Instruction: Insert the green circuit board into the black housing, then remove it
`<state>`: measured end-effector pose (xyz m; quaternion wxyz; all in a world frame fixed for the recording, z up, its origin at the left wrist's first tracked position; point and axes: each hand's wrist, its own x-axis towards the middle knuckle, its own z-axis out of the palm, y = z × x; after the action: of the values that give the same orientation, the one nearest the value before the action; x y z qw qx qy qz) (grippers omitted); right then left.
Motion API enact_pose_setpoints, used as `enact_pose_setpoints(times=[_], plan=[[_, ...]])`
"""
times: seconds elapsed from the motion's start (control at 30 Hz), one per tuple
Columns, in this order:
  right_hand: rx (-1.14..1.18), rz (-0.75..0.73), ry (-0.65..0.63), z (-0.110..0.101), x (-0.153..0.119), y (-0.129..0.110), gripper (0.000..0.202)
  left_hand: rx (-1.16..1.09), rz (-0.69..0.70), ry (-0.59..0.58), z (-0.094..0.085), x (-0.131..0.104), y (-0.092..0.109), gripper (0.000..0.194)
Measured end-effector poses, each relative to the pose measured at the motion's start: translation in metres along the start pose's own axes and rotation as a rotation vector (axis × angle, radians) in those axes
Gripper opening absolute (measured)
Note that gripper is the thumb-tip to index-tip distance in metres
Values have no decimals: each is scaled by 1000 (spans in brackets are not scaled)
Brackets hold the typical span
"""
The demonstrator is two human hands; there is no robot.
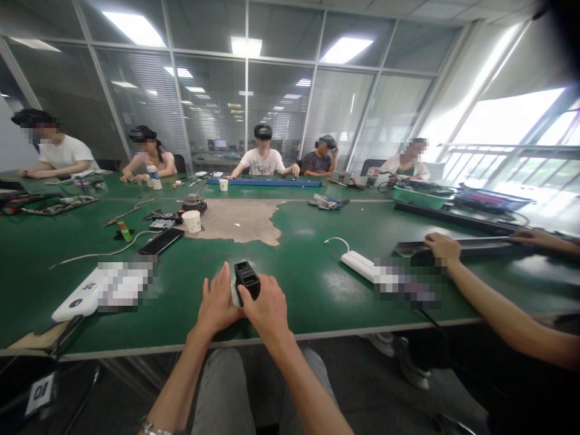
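Note:
A small black device with a dark, marked top face stands near the table's front edge, at the centre of the head view. My right hand is wrapped round its right side, thumb at the near face. To its left, my left hand stands on edge with fingers stretched out and somewhat apart. Between the left palm and the device shows a pale, greyish piece, too small to make out. The undersides of both hands are hidden.
Left: a white device, black phone and paper cup. Right: a white power bank with a cable, and a neighbour's hands on a dark metal bar. Across the green table sit several people.

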<state>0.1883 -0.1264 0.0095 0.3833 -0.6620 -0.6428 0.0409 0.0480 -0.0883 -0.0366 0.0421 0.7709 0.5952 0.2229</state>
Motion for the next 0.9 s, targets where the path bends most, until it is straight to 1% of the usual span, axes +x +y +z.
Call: enact_pose_setpoints(times=[0.2,0.33,0.43,0.5,0.67,0.77,0.9], plan=[[-63,30,-55,7,-9,11,29,13,-6,-25,-4,0,5,102],[-101,44,-85,9,-9,15,34,27,-13,-38,-5,1,6,103],[-96,42,-66,10,-9,15,45,34,-20,-41,-5,1,5,101],[-84,42,-52,10,-9,14,47,40,-20,-43,-4,1,4,100],[-61,29,-62,10,-9,13,30,66,-20,-37,-1,2,3,94],[-33,23,-53,9,-7,13,27,75,-17,-37,1,2,2,91],[37,25,-31,4,-3,10,27,72,-9,-35,1,2,1,94]])
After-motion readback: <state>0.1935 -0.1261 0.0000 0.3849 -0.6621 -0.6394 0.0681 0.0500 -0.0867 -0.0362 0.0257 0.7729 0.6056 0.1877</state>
